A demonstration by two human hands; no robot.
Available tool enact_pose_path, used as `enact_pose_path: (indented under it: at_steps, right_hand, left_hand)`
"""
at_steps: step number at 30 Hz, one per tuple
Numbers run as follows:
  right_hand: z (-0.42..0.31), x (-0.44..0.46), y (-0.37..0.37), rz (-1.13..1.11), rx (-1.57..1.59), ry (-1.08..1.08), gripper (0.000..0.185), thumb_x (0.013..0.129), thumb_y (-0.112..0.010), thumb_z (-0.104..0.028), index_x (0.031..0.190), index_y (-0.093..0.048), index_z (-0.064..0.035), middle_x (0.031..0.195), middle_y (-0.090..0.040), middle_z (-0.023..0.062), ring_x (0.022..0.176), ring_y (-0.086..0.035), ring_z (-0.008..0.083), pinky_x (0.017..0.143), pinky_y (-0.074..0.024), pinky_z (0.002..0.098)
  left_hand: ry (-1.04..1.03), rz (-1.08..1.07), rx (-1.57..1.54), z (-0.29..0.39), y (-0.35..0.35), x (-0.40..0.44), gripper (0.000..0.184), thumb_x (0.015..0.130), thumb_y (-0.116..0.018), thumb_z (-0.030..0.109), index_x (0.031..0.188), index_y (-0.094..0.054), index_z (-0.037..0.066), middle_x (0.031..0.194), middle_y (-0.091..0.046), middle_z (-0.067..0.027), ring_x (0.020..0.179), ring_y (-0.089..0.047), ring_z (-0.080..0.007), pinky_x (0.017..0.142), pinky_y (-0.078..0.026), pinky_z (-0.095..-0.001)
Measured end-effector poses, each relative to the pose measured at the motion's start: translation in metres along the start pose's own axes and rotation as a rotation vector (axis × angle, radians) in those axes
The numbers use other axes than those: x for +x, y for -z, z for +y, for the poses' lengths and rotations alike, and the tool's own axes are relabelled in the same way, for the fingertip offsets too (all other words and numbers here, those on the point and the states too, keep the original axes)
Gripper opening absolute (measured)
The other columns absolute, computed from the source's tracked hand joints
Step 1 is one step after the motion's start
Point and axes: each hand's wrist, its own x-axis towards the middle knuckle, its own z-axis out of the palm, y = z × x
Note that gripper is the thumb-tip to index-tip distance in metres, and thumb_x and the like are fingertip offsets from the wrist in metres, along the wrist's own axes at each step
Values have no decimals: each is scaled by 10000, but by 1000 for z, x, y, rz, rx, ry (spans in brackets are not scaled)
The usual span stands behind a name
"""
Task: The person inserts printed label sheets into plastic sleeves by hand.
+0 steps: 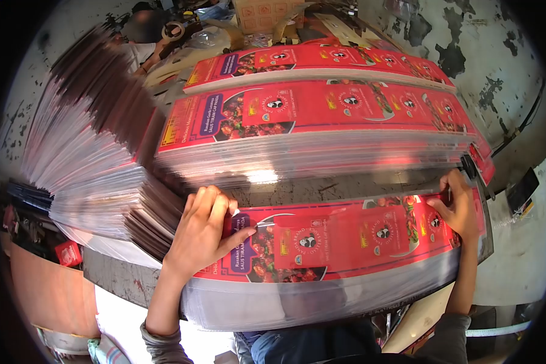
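In the head view, a thick stack of red printed plastic sheets (346, 242) lies closest to me, with panda logos, food pictures and clear layered edges at the front. My left hand (200, 233) grips its left end, fingers bent over the far edge and thumb lying on the top sheet. At the right end, my right hand (458, 206) has its fingers curled round the far corner, thumb on the print. A thin shiny strip shows by the left thumb tip; I cannot tell whether it is a tool or a reflection.
Behind stands a taller stack of the same sheets (309, 112), with another stack (321, 59) beyond it. A fanned, leaning pile of sheets (97, 158) rises at left. A cardboard box (267, 15) and a person holding a tape roll (173, 31) are at the back.
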Motion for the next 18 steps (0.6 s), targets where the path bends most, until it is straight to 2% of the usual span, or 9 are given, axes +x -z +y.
enact_pose_path:
  at_steps: [1,3,5,7,9,11,14,18]
  right_hand:
    - [0,-1,4,0,2,4,416,669,-739,-276,750,-427,-12,695,-397,98,642,-378,254,579,-321,359]
    - [-1,-4,11,-8,-78,-8,476,653,-737,-360,781,-441,-10,726,-409,95,693,-391,259,610,-327,358]
    - [-1,-6,13,-63,-86,-66,469,670,-721,-373,771,-440,-12,752,-407,103,722,-390,265,641,-328,355]
    - [3,-5,12,-162,-64,-53,461,674,-715,-369,759,-433,-15,759,-404,108,723,-390,272,649,-329,347]
    - [1,-3,9,-140,-61,-2,409,704,-699,-317,745,-423,-17,756,-409,113,728,-399,278,661,-328,340]
    - [-2,-1,4,-3,26,67,334,746,-664,-236,740,-413,-16,737,-415,111,721,-414,277,665,-325,335]
    - [0,-2,3,-16,-19,44,262,779,-624,-167,751,-415,-10,741,-427,110,716,-427,274,680,-327,329]
    - [0,-2,-2,-10,-8,8,220,807,-588,-140,769,-422,0,740,-436,116,698,-431,272,682,-329,332]
  left_hand:
    - [11,-2,-43,0,0,0,372,718,-705,325,838,-490,45,848,-472,-114,785,-471,-296,738,-376,-380]
    - [-6,7,-45,0,0,1,344,732,-695,291,807,-469,42,826,-463,-110,763,-461,-295,718,-375,-381]
    - [21,-28,-110,-2,-1,0,335,745,-691,235,786,-425,35,893,-448,-149,838,-458,-334,771,-388,-390]
    - [16,-22,-100,-2,0,-1,319,751,-684,218,781,-423,38,889,-453,-146,829,-460,-330,762,-386,-387]
    - [18,-9,-88,-2,1,0,303,757,-678,201,776,-421,41,885,-458,-142,820,-461,-326,754,-384,-384]
    - [14,24,-77,-3,1,1,279,752,-672,226,785,-462,45,811,-478,-101,784,-485,-295,691,-371,-378]
    - [9,39,-42,-3,0,2,267,758,-664,211,776,-456,44,811,-489,-91,778,-490,-284,693,-371,-374]
    - [31,50,-45,-2,-2,1,246,764,-656,191,778,-466,36,802,-491,-88,767,-490,-274,694,-372,-367]
